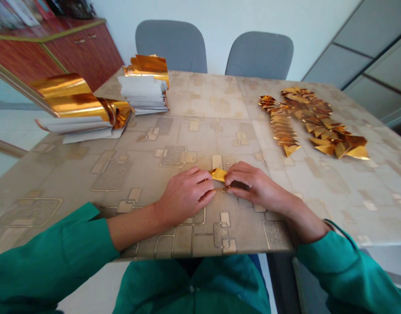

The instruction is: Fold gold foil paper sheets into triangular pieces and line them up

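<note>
A small folded piece of gold foil paper (219,175) lies between my hands, close to the table's front edge. My left hand (189,192) is closed on its left end, the fingertips covering that part. On the other end, my right hand (253,182) pinches the paper between thumb and fingers. Farther right lie a row of folded gold pieces (283,128) and a larger heap of folded gold pieces (321,117). At the left stand a curled stack of gold sheets (73,100) and a second stack of sheets with white backs (143,93).
The table (194,131) has a patterned cover. Behind it are two grey chairs, a left one (171,46) and a right one (259,54). A reddish wooden cabinet (86,54) stands at the far left, and grey panelled doors (370,39) are at the right.
</note>
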The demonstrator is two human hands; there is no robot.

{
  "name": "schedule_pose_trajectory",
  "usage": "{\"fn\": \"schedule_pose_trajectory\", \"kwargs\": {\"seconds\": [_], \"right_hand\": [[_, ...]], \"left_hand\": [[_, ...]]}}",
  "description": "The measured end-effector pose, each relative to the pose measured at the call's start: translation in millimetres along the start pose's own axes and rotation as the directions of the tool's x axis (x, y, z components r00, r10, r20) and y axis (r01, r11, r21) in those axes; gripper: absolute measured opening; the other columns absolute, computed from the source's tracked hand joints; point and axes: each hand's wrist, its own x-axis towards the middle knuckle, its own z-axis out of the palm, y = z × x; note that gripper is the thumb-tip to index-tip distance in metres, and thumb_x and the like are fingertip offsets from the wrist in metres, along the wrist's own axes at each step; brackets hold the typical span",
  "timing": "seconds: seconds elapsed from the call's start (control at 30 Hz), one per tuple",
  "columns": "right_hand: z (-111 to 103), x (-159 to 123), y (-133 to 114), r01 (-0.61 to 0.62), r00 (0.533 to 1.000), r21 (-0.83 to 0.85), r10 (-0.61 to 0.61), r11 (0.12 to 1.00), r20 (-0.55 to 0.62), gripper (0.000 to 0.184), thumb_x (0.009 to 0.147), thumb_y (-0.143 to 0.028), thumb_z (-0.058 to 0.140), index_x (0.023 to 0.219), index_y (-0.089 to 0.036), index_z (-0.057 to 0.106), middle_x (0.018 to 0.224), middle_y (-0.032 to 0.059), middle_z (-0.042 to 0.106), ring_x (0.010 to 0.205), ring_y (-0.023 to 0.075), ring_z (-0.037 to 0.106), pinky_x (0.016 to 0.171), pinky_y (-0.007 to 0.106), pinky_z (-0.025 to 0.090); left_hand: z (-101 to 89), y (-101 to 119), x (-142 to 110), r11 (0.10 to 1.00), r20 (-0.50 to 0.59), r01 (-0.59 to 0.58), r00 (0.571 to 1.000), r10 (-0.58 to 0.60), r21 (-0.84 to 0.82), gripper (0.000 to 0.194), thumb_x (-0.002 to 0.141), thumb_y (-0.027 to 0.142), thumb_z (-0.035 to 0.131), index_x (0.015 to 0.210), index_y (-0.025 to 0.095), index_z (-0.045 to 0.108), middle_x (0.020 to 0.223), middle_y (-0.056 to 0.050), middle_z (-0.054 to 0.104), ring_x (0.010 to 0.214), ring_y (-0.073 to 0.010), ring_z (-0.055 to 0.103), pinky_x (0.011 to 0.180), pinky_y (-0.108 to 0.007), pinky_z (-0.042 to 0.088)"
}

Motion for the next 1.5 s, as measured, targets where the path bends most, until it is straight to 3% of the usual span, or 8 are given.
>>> {"fn": "schedule_pose_trajectory", "kwargs": {"seconds": [0.1,0.27,0.6,0.8,1.07,1.27,1.5], "right_hand": [[2,1,0,0.001,1.0,-0.011,-0.001,1.0,-0.001,0.011,0.097,-0.021,0.054,0.089,-0.019,0.062,0.083,0.0034,0.061,0.082,0.0167,0.056,0.076,0.031,0.042],[4,1,0,-0.026,0.999,-0.017,0.026,1.0,-0.041,0.005,0.091,-0.021,0.065,0.087,-0.019,0.062,0.076,-0.001,0.063,0.076,0.0142,0.056,0.074,0.03,0.038],[14,2,-1,-0.145,0.986,-0.045,0.14,0.988,-0.09,0.013,0.089,-0.02,0.064,0.076,-0.018,0.059,0.075,0.0001,0.063,0.072,0.0138,0.053,0.072,0.029,0.034],[18,3,-1,-0.176,0.981,-0.035,0.172,0.984,-0.093,0.018,0.092,-0.023,0.061,0.075,-0.018,0.058,0.073,-0.0003,0.06,0.072,0.0137,0.051,0.072,0.03,0.032],[25,4,0,-0.217,0.968,-0.038,0.21,0.975,-0.138,0.022,0.087,-0.02,0.067,0.069,-0.018,0.053,0.067,-0.0024,0.055,0.066,0.0124,0.047,0.07,0.03,0.03],[24,5,-1,-0.248,0.959,-0.032,0.24,0.968,-0.15,0.019,0.083,-0.017,0.071,0.075,-0.019,0.053,0.068,-0.003,0.056,0.067,0.0129,0.047,0.069,0.029,0.029],[21,3,-3,-0.207,0.974,-0.036,0.203,0.978,-0.097,0.014,0.091,-0.023,0.064,0.08,-0.019,0.056,0.077,-0.001,0.059,0.073,0.0142,0.049,0.074,0.03,0.03]], "left_hand": [[-2.1,1,0,0.999,0.023,0.03,0.999,-0.029,-0.037,0.02,0.095,0.023,0.054,0.08,0.016,0.065,0.093,-0.006,0.065,0.089,-0.0206,0.056,0.083,-0.035,0.047],[-1.9,2,1,0.992,0.059,0.084,0.995,-0.079,-0.095,0.023,0.097,0.032,0.055,0.082,0.017,0.065,0.096,-0.006,0.063,0.091,-0.0217,0.054,0.084,-0.037,0.045],[2.5,4,6,0.979,0.059,0.184,0.982,-0.179,-0.087,0.017,0.091,0.024,0.062,0.076,0.016,0.059,0.089,-0.004,0.061,0.09,-0.0209,0.054,0.082,-0.035,0.044],[4.7,2,4,0.969,0.028,0.187,0.982,-0.185,-0.162,0.022,0.094,0.028,0.059,0.076,0.016,0.062,0.092,-0.005,0.061,0.091,-0.0206,0.055,0.083,-0.035,0.044],[3.7,3,8,0.971,0.083,0.209,0.976,-0.201,-0.114,0.016,0.088,0.021,0.065,0.074,0.017,0.058,0.09,-0.004,0.061,0.089,-0.0206,0.054,0.081,-0.034,0.042],[2.1,2,7,0.972,0.088,0.212,0.975,-0.204,-0.101,0.017,0.089,0.027,0.066,0.08,0.017,0.056,0.09,-0.003,0.06,0.088,-0.0205,0.053,0.078,-0.033,0.042],[2.5,2,6,0.982,0.078,0.174,0.983,-0.168,-0.076,0.017,0.095,0.032,0.06,0.087,0.017,0.06,0.093,-0.005,0.061,0.091,-0.0221,0.053,0.08,-0.035,0.042]]}}
